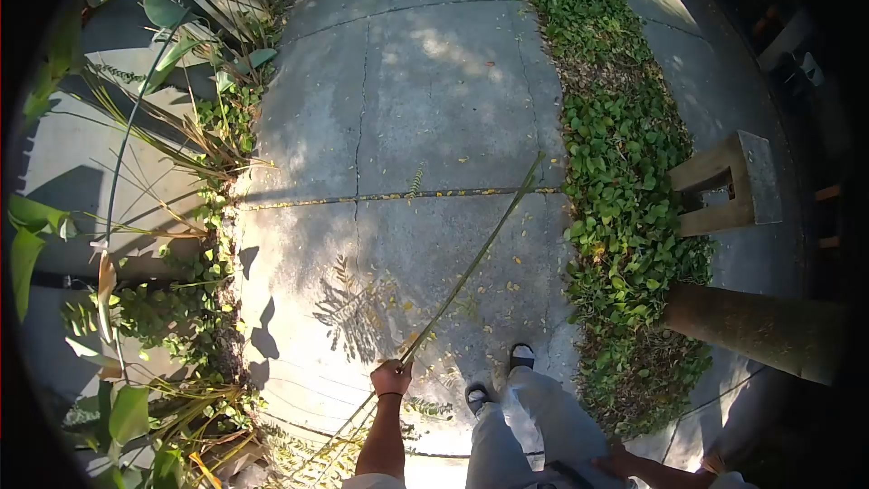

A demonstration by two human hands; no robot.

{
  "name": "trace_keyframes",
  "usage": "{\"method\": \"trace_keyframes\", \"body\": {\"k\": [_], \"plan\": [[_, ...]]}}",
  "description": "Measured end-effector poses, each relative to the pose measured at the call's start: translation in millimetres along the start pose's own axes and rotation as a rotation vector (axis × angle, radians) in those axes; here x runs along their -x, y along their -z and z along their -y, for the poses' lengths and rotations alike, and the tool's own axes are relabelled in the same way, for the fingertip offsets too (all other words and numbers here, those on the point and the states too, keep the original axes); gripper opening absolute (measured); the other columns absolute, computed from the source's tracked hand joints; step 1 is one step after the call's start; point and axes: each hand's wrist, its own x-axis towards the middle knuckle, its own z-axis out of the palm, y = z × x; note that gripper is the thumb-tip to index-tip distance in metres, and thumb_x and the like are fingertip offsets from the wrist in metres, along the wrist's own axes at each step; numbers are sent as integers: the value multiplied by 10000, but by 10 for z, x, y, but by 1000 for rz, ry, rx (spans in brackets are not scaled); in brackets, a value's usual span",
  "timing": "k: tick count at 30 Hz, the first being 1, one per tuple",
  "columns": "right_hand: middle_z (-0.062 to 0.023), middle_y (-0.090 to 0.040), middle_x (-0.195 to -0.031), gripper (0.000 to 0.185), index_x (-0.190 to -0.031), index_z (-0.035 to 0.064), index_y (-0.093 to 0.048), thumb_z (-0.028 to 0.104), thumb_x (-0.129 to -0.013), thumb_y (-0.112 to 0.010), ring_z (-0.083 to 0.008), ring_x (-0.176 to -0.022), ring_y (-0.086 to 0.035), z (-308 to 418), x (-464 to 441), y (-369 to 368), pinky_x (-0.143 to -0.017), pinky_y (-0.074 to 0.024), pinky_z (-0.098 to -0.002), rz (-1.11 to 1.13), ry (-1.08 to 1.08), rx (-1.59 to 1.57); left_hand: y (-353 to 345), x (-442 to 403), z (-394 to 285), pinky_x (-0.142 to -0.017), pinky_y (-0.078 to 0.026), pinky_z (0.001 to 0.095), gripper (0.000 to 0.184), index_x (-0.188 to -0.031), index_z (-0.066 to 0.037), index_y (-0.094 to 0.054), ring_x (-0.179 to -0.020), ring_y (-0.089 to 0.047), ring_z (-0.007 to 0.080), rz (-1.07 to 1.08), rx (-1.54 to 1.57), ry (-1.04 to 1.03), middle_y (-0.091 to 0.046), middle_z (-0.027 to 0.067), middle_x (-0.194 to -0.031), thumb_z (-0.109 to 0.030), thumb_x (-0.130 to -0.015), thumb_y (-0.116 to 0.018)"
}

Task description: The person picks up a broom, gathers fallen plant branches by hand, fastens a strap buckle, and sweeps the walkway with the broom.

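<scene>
My left hand (pixel 391 378) is closed around a long green plant stalk (pixel 480 255). From the fist, the stalk slants up and right across the concrete walkway, ending near the ground-cover strip. Thin stems (pixel 348 430) trail behind the fist toward the lower left, where small leaflets lie or hang. My right hand (pixel 618 464) is low against my trouser leg at the bottom edge. Its fingers are too dark and too hidden to make out.
The concrete walkway (pixel 434 100) has fallen leaves and leaf shadows. Broad-leaved plants (pixel 136 417) line a pale wall on the left. On the right run green ground cover (pixel 615 172), a block with a rectangular opening (pixel 756 183) and a thick post (pixel 751 330). My sandalled feet (pixel 521 358) stand below.
</scene>
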Motion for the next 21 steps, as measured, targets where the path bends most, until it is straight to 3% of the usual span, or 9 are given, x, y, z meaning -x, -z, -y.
{"method": "trace_keyframes", "body": {"k": [3,6,7,9,11,15,16,18,21], "plan": [[-373,-343,-1512,1329,-1520,-138,-118,790,-759,-688,-415,-1409,-428,-272,-873,10,-1125,-421,-466,229,114,25,1033,-186,-354,-572,-520,419,412,-617,-103,-673,-552,-628,332,73,-108,30,-655,96,-625,-449,-725,-868],[-330,-340,-1551,1312,-1546,-114,-144,815,-770,-651,-399,-1422,-426,903,-233,499,-1124,-421,-448,243,-36,-14,1840,-535,-803,-589,-531,414,454,-568,-80,-691,-554,-632,336,-6,33,75,-636,135,-595,-461,-732,-875],[-330,-340,-1551,1312,-1546,-114,-144,815,-770,-651,-399,-1422,-426,1039,-203,604,-1124,-421,-448,223,-6,-19,1991,-650,-896,-587,-537,379,416,-681,-42,-684,-561,-649,278,-49,13,18,-644,126,-601,-392,-727,-905],[-291,-367,-1560,1172,-1542,-59,-273,765,-805,-663,-401,-1387,-476,1417,-401,815,-1106,-435,-441,353,-93,-13,2225,-981,-1262,-582,-541,344,421,-827,-35,-645,-588,-660,202,-2,522,220,-676,93,-649,-327,-720,-929],[-287,-375,-1555,1137,-1534,-48,-297,754,-814,-660,-403,-1381,-480,1905,-808,1058,-1099,-439,-444,279,45,85,2320,-1381,-1505,-581,-542,317,465,-911,-48,-593,-612,-659,150,-66,587,107,-683,56,-664,-282,-715,-943],[-272,-405,-1539,1000,-1503,-3,-390,709,-851,-650,-413,-1355,-500,2815,-1459,1715,-1073,-455,-457,104,351,502,2419,-2233,-2038,-631,-555,453,508,-881,-57,-661,-672,-682,372,117,23,-204,-671,185,-722,-562,-872,-717],[-266,-478,-1451,817,-1421,11,-485,569,-869,-707,-428,-1303,-517,3137,-1167,2053,-1043,-466,-477,-125,373,402,2378,-2462,-2175,-631,-555,453,508,-881,-57,-661,-672,-682,372,103,40,-193,-671,185,-722,-562,-872,-717],[-250,-514,-1359,674,-1363,26,-518,359,-836,-776,-433,-1279,-505,3941,-660,2548,-1051,-452,-477,-606,823,349,2310,-2938,-2388,-662,-546,498,484,-844,-52,-661,-732,-667,424,64,108,-288,-667,213,-751,-519,-957,-602],[-248,-446,-1396,644,-1345,43,-505,181,-784,-792,-457,-1333,-420,5353,190,3479,-1091,-383,-531,-1022,936,333,2168,-3800,-2751,-675,-540,505,419,-824,-55,-660,-742,-670,410,44,185,-367,-676,197,-772,-424,-997,-563]]}}
